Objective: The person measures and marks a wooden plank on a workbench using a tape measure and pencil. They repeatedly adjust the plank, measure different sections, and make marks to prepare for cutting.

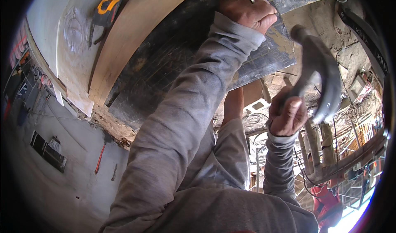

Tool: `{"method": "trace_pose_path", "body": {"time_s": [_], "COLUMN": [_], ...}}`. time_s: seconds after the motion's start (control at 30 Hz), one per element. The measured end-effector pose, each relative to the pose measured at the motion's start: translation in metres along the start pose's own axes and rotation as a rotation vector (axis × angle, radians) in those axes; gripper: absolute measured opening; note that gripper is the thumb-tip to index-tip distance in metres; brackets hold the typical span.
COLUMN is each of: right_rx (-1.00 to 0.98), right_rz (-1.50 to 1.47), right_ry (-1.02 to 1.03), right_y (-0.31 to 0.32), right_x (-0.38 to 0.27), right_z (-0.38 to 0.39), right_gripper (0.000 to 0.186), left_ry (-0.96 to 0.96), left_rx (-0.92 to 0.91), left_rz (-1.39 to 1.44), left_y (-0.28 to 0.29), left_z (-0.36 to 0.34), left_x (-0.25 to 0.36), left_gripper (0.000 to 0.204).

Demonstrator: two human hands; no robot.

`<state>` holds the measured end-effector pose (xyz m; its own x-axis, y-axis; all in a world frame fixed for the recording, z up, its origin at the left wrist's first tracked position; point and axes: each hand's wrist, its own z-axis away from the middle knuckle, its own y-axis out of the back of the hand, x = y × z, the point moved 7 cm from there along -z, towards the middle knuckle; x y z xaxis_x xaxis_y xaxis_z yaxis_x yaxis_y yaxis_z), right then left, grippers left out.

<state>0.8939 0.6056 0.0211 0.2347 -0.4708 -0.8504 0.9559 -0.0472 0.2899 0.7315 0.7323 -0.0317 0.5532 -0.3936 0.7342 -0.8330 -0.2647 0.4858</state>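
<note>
Claw hammer, dark and curved-headed (319, 62), is held up close to the camera at a cluttered building site, its outline blurred. The worker's right hand (288, 115) is closed around the handle, thumb outermost, just beyond the near right corner of a scuffed black sheet panel (152, 68). The left hand (247, 10), a ring on one finger, is at the panel's far side, fingers curled into a loose fist; whether a nail or anything else is pinched in it cannot be told. Along the panel's left runs a curved-looking strip of bare tan wood (128, 39), and beyond that a yellow-and-black tape measure (108, 9) rests on a whitish board (76, 4).

The work appears to be under way: panel and strip lie side by side, and the hammer is in hand, its head clear of the panel. No driven nail can be made out, so how much is fastened, and how much remains, is not clear. At lower right, a person in red (328, 202) is partly visible.
</note>
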Motion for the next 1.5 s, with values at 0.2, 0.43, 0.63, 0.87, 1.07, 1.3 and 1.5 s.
{"method": "trace_pose_path", "body": {"time_s": [0.2,0.43,0.63,0.87,1.07,1.3,1.5], "right_rx": [-0.003,-0.075,-0.204,-0.151,-0.14,-0.235,-0.202], "right_rz": [0.023,0.07,0.35,-0.113,0.294,-0.281,0.199], "right_ry": [0.227,0.159,-0.107,0.413,0.173,0.53,0.114], "right_y": [0.001,0.007,-0.005,0.016,0.018,0.019,0.003], "right_x": [-0.031,-0.026,-0.019,-0.053,-0.032,-0.086,-0.038], "right_z": [-0.006,-0.026,-0.043,-0.018,-0.049,-0.015,-0.049], "right_gripper": [0.057,0.053,0.052,0.067,0.057,0.065,0.043], "left_ry": [-0.009,0.038,0.039,0.023,0.069,0.001,0.036], "left_rx": [0.023,0.039,0.075,0.071,0.037,0.149,0.205], "left_rz": [0.011,-0.017,-0.023,-0.013,-0.051,0.17,0.117], "left_y": [-0.007,-0.01,-0.009,-0.008,-0.011,0.001,0.002], "left_z": [0.013,0.016,0.019,0.019,0.018,0.019,0.02], "left_x": [-0.011,-0.014,-0.016,-0.017,-0.018,-0.026,-0.029], "left_gripper": [0.016,0.02,0.021,0.019,0.017,0.044,0.053]}}
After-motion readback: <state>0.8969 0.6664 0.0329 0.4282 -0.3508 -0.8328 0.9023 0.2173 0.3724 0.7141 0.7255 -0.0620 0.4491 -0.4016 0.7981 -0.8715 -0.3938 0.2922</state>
